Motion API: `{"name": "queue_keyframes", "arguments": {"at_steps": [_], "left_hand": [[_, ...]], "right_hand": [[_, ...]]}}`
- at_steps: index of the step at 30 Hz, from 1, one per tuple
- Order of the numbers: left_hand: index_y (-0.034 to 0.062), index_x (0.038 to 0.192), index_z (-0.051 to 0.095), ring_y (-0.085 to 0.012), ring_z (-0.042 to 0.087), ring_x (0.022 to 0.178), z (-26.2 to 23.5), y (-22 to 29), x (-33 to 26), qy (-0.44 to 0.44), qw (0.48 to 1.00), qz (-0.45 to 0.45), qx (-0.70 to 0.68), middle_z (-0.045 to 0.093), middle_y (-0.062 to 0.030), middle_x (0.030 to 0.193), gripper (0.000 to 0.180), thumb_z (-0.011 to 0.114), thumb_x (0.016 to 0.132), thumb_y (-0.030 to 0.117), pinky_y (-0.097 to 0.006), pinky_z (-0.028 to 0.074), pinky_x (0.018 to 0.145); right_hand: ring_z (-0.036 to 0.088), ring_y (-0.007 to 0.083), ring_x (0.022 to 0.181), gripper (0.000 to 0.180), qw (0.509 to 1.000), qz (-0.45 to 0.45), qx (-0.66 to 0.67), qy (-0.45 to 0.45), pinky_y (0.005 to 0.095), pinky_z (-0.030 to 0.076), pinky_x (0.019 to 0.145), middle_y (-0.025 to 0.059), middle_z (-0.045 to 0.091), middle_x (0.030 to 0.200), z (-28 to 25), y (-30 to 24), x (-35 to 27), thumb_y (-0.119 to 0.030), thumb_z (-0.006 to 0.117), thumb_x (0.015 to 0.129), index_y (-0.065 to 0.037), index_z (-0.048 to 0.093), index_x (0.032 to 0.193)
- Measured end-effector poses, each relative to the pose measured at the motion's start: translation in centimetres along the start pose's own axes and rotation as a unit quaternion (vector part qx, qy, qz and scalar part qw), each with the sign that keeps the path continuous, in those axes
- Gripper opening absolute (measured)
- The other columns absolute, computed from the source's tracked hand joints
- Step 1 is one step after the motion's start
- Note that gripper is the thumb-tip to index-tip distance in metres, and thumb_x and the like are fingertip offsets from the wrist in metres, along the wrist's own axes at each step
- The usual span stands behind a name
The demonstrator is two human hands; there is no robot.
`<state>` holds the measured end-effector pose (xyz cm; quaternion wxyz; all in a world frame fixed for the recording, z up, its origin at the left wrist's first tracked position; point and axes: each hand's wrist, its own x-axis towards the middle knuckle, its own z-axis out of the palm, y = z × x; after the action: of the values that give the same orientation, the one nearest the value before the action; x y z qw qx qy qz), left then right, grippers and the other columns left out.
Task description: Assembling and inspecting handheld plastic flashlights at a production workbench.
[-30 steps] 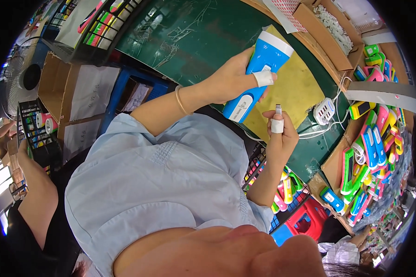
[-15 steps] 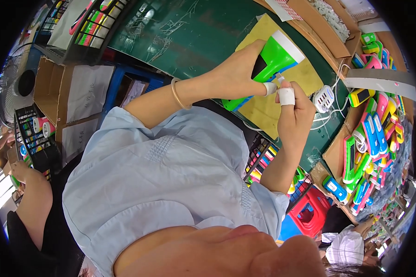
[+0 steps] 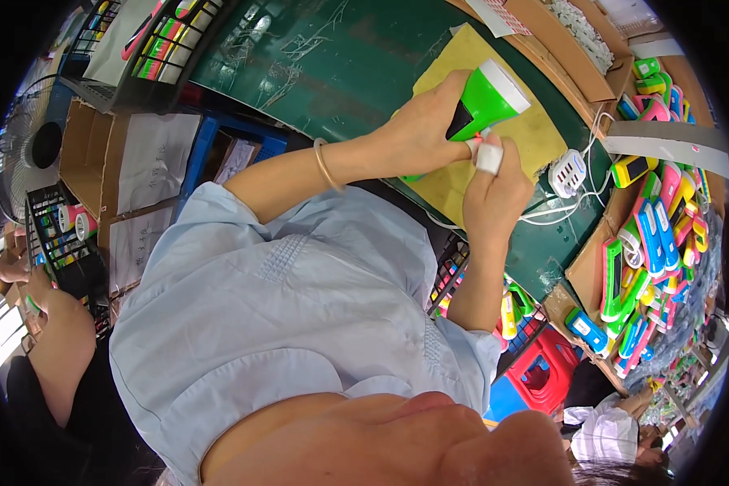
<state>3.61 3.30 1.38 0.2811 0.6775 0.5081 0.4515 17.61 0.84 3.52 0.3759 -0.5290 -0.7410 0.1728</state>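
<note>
My left hand [image 3: 429,121] is wrapped round a green flashlight [image 3: 482,97] with a white head and a dark panel, tilted above a yellow mat [image 3: 445,194]. In my right hand [image 3: 498,190], the fingers pinch the plug of a white cable [image 3: 535,217] right at the flashlight's side. A small reddish glow shows between the two hands. White tape wraps my left thumb and a finger of my right hand. My fingers cover most of the plug, so I cannot tell how deep it sits.
A white multi-port charger [image 3: 567,172] stands on the green table [image 3: 340,73], right of the mat. Further right, many coloured flashlights [image 3: 652,235] are heaped beside cardboard. A black wire basket [image 3: 162,61] stands at the upper left. A co-worker's arm [image 3: 61,340] shows at left.
My right hand has moved left, bringing the cable plug up against the flashlight. The flashlight has turned slightly in my left hand, and a reddish glow now shows. At left the co-worker's arm has shifted.
</note>
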Motion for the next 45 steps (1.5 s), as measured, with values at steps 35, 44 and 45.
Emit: {"name": "queue_keyframes", "arguments": {"at_steps": [35, 44, 45], "left_hand": [[0.0, 0.111, 0.047, -0.017, 0.055, 0.08, -5.8, -2.8, 5.7, 0.003, 0.885, -0.133, -0.446, 0.052, -0.0074, 0.092, 0.036, 0.04, 0.093, 0.03, -0.031, 0.046, 0.072], [-0.0017, 0.096, 0.057, -0.011, 0.058, 0.063, -13.9, -16.2, 25.8, 0.215, 0.974, -0.058, 0.038, 0.06, -0.0076, 0.074, 0.021, 0.053, 0.082, 0.014, -0.027, 0.048, 0.057], [-0.0011, 0.095, 0.058, -0.0108, 0.057, 0.064, -13.3, -15.3, 27.5, 0.211, 0.977, -0.029, -0.017, 0.06, -0.0068, 0.074, 0.02, 0.053, 0.083, 0.014, -0.026, 0.048, 0.058]], "right_hand": [[0.057, 0.0203, 0.065, 0.051, 0.82, 0.269, 0.474, 0.174, 0.0308, 0.048, 0.057, 0.0084, 0.057, 0.08, -9.4, 9.0, 3.3, -0.048, 0.054, 0.082, -0.003, 0.05, 0.105], [0.054, 0.0132, 0.071, 0.036, 0.843, 0.282, 0.25, 0.384, 0.0269, 0.036, 0.056, 0.0017, 0.059, 0.084, -23.9, 18.4, 11.7, -0.04, 0.053, 0.083, -0.008, 0.055, 0.099], [0.054, 0.0132, 0.071, 0.037, 0.84, 0.265, 0.231, 0.414, 0.026, 0.036, 0.056, 0.0026, 0.058, 0.084, -23.2, 17.6, 11.7, -0.04, 0.052, 0.084, -0.007, 0.055, 0.099]]}}
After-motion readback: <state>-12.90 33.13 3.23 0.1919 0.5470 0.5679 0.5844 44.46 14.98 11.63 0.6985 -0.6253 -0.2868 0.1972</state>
